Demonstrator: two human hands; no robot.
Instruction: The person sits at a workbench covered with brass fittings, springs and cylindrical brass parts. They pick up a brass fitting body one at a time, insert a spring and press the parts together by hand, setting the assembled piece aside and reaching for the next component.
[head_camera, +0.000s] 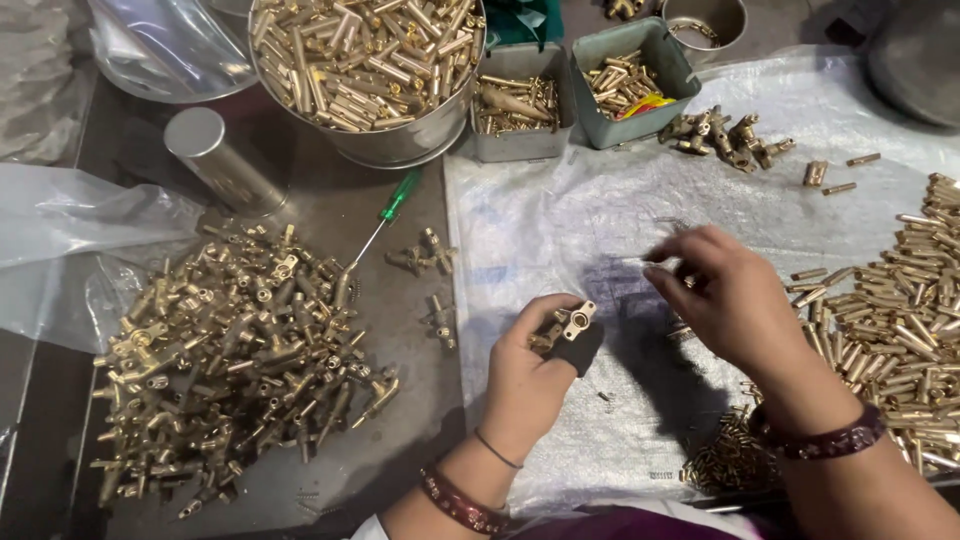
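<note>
My left hand grips a brass valve fitting over a clear plastic sheet at the middle of the table. To its right, my right hand hovers with thumb and forefinger pinched near the fitting; whatever sits between them is too small and blurred to tell. A big pile of brass valve bodies lies left of my left hand. A heap of brass pins spreads right of my right hand. Small brass springs lie under my right wrist.
A steel tub of brass rods stands at the back, with two small grey bins of brass parts beside it. A green-handled screwdriver, a steel cylinder, loose fittings and plastic bags surround the work spot.
</note>
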